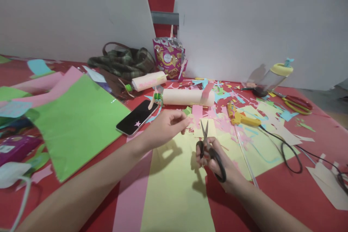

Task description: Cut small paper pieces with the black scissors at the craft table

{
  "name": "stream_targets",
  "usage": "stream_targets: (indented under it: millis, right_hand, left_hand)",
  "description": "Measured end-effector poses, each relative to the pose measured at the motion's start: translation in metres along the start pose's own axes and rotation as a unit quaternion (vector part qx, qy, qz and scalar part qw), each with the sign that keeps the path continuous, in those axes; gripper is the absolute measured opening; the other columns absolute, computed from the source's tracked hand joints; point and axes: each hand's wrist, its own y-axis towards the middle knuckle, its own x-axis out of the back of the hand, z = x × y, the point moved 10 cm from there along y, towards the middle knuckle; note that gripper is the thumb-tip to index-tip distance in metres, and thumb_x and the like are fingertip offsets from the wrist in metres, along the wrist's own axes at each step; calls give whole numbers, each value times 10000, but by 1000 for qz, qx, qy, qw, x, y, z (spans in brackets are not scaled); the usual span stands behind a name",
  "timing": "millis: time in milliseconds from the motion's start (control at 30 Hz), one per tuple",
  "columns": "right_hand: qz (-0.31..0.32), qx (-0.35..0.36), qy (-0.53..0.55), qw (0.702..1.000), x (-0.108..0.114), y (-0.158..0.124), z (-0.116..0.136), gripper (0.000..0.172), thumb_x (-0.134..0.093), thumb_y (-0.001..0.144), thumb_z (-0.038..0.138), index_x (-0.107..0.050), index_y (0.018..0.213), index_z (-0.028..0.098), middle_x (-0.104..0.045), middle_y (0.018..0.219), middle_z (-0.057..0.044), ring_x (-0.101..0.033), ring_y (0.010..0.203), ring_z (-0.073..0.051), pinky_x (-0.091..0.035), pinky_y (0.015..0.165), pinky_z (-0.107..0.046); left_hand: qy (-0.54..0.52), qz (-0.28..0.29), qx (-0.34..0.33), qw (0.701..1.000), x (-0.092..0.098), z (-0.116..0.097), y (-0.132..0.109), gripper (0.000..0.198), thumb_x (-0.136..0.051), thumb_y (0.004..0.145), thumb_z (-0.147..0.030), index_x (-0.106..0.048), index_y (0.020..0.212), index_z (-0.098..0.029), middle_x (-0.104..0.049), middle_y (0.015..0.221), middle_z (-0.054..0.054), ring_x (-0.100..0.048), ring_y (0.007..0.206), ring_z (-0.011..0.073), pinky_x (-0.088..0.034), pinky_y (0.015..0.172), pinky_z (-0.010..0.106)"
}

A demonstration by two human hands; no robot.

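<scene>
In my right hand [217, 157] is a pair of scissors [206, 136] with dark handles, the blades pointing away from me and slightly apart. My left hand [167, 127] is pinched closed beside them; whatever its fingertips hold, if anything, blends with the pink scraps behind. Under both hands lies a long sheet of pale yellow paper [176, 188], partly over a pink sheet [130, 192]. Just beyond the scissors is a small pale yellow paper piece [210, 127]. A black phone [133, 117] with a pink paper star [137, 123] on it lies left of my left hand.
Beyond my hands lie two paper-wrapped bottles [185, 96] with green caps. A yellow glue gun [241, 117] with a black cord, pliers [296, 103] and a clear container [274, 78] are at right. Green paper [81, 123] spreads at left; a snack bag [170, 58] stands behind.
</scene>
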Motion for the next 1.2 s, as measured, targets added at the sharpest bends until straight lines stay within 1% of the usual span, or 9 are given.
stream_targets:
  millis: [67,133,233,367,433,500,800,967,1200]
  right_hand:
    - [42,-15,-3,999,-8,-2,-3,393,-593,620,483,-356,838,257,-419,811,-14,-411,657,-137,-357,591,-256]
    - [75,-37,-6,996,-14,-5,-8,440,-584,602,518,-345,870,264,-408,836,-21,-383,604,-124,-353,571,-259]
    - [91,-45,-22,995,-15,-6,-12,479,-571,587,552,-330,887,267,-394,853,-24,-360,583,-117,-349,565,-262]
    - [101,-47,-39,993,-18,-5,-13,453,-561,620,529,-320,890,257,-385,864,-22,-359,633,-122,-331,623,-265]
    - [95,-22,-21,995,-18,-4,-7,448,-535,619,560,-316,872,262,-378,804,-3,-350,631,-125,-322,607,-253]
    - [98,-24,-25,995,-20,-4,-6,441,-534,628,550,-315,875,257,-379,811,-7,-358,661,-135,-318,630,-260]
    - [93,-24,-26,995,-17,-4,-3,424,-516,654,540,-316,887,247,-389,841,-28,-379,737,-164,-316,684,-303]
    - [101,-26,-23,994,-18,-4,-5,413,-523,658,528,-320,881,246,-409,809,-20,-396,715,-157,-312,664,-291]
    - [97,-31,-6,995,-16,-4,-8,403,-520,663,527,-320,868,244,-403,780,-7,-383,687,-141,-308,647,-273]
  left_hand:
    - [-1,-13,-6,1000,5,-3,-1,285,-400,775,-312,-437,555,-134,-437,551,-32,-410,538,66,-333,537,179]
    - [10,-9,-12,1000,4,-6,-2,281,-401,775,-307,-437,556,-134,-440,548,-33,-414,533,64,-333,533,177]
    - [54,4,-32,998,-1,-11,-4,279,-398,777,-302,-452,562,-134,-456,542,-33,-425,530,66,-333,535,180]
    - [132,29,-69,988,-11,-17,-7,294,-377,790,-310,-487,582,-134,-493,564,-26,-440,550,73,-323,550,191]
    - [155,46,-83,983,-17,-18,-8,303,-361,798,-304,-484,582,-132,-502,570,-24,-443,552,73,-317,550,193]
    - [167,54,-90,980,-19,-19,-8,295,-351,803,-285,-482,589,-131,-505,572,-24,-444,553,72,-314,549,193]
    - [191,53,-97,975,-19,-20,-9,288,-345,803,-258,-460,571,-131,-492,558,-26,-434,538,69,-304,539,192]
    - [191,57,-100,975,-22,-19,-10,260,-354,797,-245,-504,616,-134,-518,585,-21,-449,564,76,-310,553,195]
    - [193,50,-107,974,-21,-20,-10,259,-352,795,-242,-477,594,-137,-500,565,-28,-438,540,71,-306,539,193]
